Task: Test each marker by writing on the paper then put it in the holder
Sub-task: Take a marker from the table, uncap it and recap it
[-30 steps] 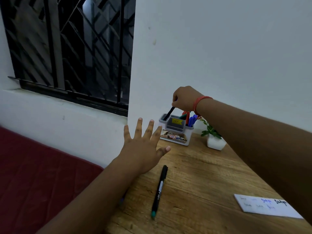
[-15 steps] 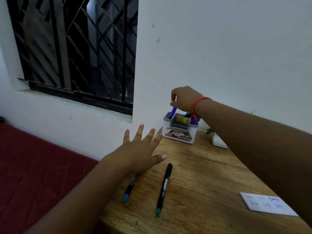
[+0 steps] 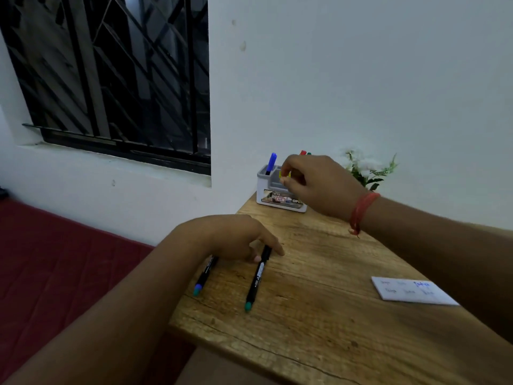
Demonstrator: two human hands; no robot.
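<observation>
Plant (image 3: 366,168) stands behind right hand (image 3: 316,184), beside holder (image 3: 266,190).

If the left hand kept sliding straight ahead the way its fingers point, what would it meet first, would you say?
The left hand points across the table toward the right. The green-capped marker already lies at its fingertips, so that comes first; beyond it, bare wood as far as the view shows, though depth is hard to judge.
</observation>
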